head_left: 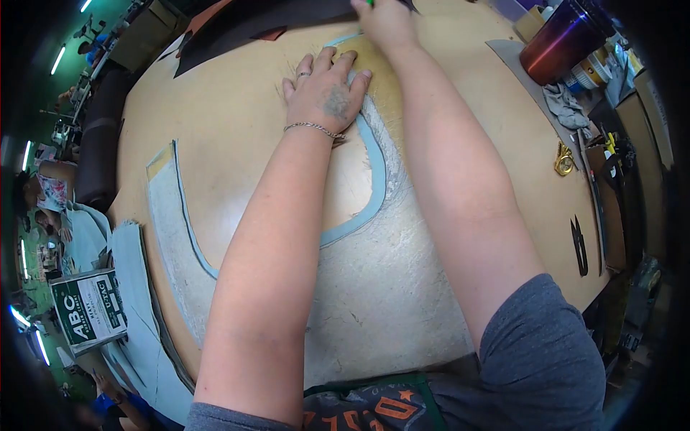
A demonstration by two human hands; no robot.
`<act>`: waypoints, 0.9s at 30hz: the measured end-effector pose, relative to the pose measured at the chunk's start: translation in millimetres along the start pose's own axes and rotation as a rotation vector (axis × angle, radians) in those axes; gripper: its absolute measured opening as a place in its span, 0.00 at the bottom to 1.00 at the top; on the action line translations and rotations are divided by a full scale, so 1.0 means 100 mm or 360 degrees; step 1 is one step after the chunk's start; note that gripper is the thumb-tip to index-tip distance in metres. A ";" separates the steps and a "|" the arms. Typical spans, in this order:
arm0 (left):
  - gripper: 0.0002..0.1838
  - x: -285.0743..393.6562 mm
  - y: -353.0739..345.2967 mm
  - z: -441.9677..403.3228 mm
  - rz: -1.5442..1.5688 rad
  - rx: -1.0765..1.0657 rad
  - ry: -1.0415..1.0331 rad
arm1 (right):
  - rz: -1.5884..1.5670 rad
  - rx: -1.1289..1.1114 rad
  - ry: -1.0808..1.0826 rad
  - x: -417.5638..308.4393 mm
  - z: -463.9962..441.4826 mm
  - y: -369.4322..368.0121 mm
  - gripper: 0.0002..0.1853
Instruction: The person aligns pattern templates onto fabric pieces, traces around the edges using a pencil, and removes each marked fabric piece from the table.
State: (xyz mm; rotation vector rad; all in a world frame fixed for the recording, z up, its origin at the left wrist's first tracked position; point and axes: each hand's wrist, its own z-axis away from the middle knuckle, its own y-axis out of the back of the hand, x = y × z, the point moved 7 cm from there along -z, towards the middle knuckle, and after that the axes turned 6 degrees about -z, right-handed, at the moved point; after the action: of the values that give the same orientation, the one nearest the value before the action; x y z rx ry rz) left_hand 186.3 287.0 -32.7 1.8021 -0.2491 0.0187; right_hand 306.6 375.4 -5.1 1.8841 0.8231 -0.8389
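Observation:
My left hand lies flat with its fingers spread, pressing on the far arm of a large curved template and the table beside it. The template is worn, grey to yellowish, and U-shaped. Along its inner curve shows a light blue strip of sheet material. Farther out, at the top edge of the view, my right hand has its fingers closed. A bit of something green shows at those fingers, mostly cut off by the frame, so its kind is unclear.
Dark sheet material lies at the far edge. On the right are a tumbler, a gold watch and black thread snips. Light blue sheets, an ABC-labelled box or tin and a dark roll are left.

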 end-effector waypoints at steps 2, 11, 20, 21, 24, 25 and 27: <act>0.26 0.01 0.01 0.01 -0.0008 -0.0042 0.0005 | -0.0102 -0.0158 0.0142 -0.12 0.08 -0.22 0.16; 0.46 0.09 0.01 0.03 -0.0140 -0.0154 -0.0085 | 0.0049 0.0101 0.0218 0.31 -0.10 0.39 0.18; 0.49 0.14 0.04 0.05 -0.0087 -0.0285 -0.0146 | -0.0580 -0.0018 0.0176 0.54 0.02 0.27 0.13; 0.48 0.14 0.05 0.05 -0.0094 -0.0271 -0.0145 | -0.0473 -0.0026 0.0213 0.49 0.05 0.28 0.13; 0.47 0.14 0.06 0.05 -0.0100 -0.0243 -0.0138 | -0.0158 -0.0062 0.0386 0.23 0.26 0.41 0.12; 0.47 0.14 0.06 0.04 -0.0096 -0.0243 -0.0136 | -0.0060 -0.0078 0.0483 0.15 0.36 0.47 0.13; 0.46 0.14 0.04 0.06 -0.0092 -0.0238 -0.0142 | 0.0055 -0.0111 0.0532 0.05 0.63 0.64 0.13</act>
State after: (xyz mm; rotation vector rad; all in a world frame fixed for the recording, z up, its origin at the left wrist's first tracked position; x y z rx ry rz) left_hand 198.6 277.8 -27.9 1.6624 -0.2552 -0.1182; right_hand 347.5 294.9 -4.2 1.9984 1.0049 -0.4719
